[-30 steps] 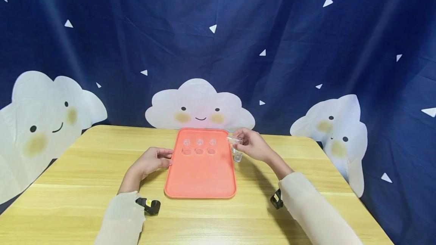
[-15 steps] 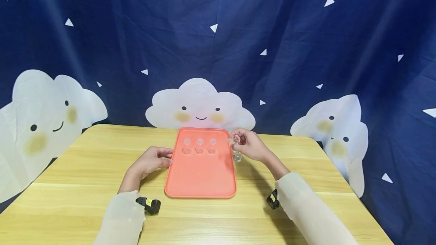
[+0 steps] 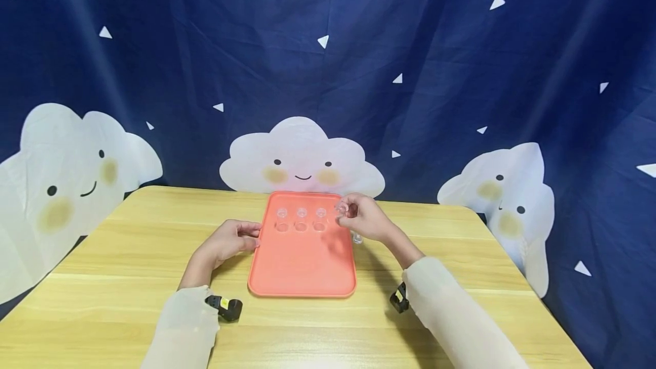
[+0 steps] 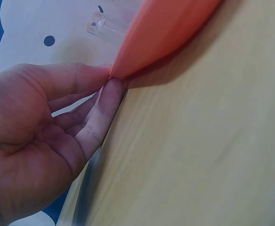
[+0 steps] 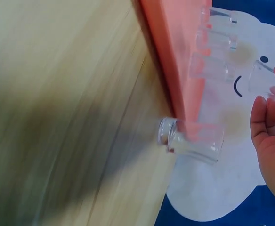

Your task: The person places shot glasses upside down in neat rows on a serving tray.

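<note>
My left hand (image 3: 228, 241) pinches the left edge of the coral-red tray (image 3: 302, 266); thumb and finger meet at its rim in the left wrist view. Between the fingertips of my right hand (image 3: 365, 218) is a small clear cup (image 5: 261, 79), above the tray's far right part. Fingers partly cover this cup in the head view. A row of three similar clear cups (image 3: 300, 220) stands upright on the tray's far half, to the left of the right hand. Just outside the tray's right edge, more clear glassware (image 5: 196, 141) stands on the table, partly hidden by the right hand in the head view.
The light wooden table (image 3: 128, 255) spreads around the tray. Behind its far edge hangs a dark blue cloth (image 3: 256, 44) with white clouds and triangles. Each sleeve carries a black wrist camera (image 3: 229, 309).
My right hand has moved left with the clear cup, from beside the tray to over its far right part. The cup has turned from lying sideways toward upright. The left hand stays put.
</note>
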Action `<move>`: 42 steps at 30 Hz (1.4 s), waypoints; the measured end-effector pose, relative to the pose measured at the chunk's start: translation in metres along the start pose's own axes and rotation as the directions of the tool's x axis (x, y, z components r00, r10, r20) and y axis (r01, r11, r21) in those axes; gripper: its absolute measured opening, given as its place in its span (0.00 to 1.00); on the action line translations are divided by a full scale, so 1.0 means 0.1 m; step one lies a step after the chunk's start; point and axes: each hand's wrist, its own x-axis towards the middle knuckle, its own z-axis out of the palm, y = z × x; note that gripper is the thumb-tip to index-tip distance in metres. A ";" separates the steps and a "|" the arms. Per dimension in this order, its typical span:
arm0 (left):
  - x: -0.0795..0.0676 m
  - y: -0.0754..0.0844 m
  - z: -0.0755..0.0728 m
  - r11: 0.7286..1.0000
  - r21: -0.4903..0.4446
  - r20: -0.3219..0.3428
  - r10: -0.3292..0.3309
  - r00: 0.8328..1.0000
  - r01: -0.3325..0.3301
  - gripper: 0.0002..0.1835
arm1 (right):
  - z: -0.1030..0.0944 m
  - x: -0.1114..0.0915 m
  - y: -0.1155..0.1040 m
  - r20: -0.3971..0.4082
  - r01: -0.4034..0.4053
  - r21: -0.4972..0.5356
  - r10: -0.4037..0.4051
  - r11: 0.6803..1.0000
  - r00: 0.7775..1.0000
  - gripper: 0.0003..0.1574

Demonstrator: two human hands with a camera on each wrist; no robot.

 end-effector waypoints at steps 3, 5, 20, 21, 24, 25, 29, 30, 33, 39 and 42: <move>0.00 0.00 0.00 1.000 -0.001 0.000 0.002 1.000 -0.002 0.28 | 0.05 0.03 -0.05 0.010 0.006 0.003 -0.006 1.000 1.000 0.09; 0.00 0.00 0.00 1.000 -0.002 0.000 0.003 1.000 -0.003 0.28 | 0.09 0.05 -0.09 0.018 0.008 0.022 -0.008 1.000 1.000 0.09; 0.01 0.01 0.01 1.000 0.015 -0.011 0.009 1.000 -0.009 0.28 | 0.46 0.26 -0.30 0.081 0.111 -0.001 -0.110 0.994 0.991 0.06; 0.01 0.01 0.02 1.000 0.015 -0.012 0.010 1.000 -0.010 0.28 | 0.48 0.26 -0.31 0.085 0.111 -0.008 -0.110 0.994 0.990 0.07; 0.01 0.00 0.01 1.000 0.020 -0.015 0.012 1.000 -0.011 0.28 | 0.55 0.29 -0.33 0.108 0.098 -0.025 -0.095 0.995 0.990 0.06; 0.01 0.00 0.01 1.000 0.019 -0.017 0.010 1.000 -0.010 0.28 | 0.57 0.30 -0.34 0.115 0.093 -0.031 -0.089 0.995 0.989 0.06; 0.01 -0.01 0.01 1.000 0.022 -0.020 0.008 1.000 -0.007 0.28 | 0.66 0.32 -0.36 0.143 0.073 -0.071 -0.062 0.995 0.988 0.05; 0.01 -0.01 0.01 1.000 0.020 -0.020 0.007 1.000 -0.006 0.28 | 0.68 0.32 -0.37 0.151 0.066 -0.078 -0.053 0.995 0.987 0.05; 0.00 -0.02 0.01 1.000 0.017 -0.020 0.006 1.000 -0.006 0.28 | 0.75 0.33 -0.39 0.168 0.043 -0.097 -0.026 0.994 0.985 0.07; 0.01 -0.02 0.01 1.000 0.011 -0.022 0.007 1.000 -0.006 0.28 | 0.86 0.36 -0.44 0.182 -0.010 -0.139 0.035 0.990 0.983 0.10; 0.01 -0.01 0.01 1.000 0.008 -0.021 0.007 1.000 -0.007 0.28 | 0.91 0.36 -0.46 0.188 -0.037 -0.135 0.062 0.990 0.980 0.10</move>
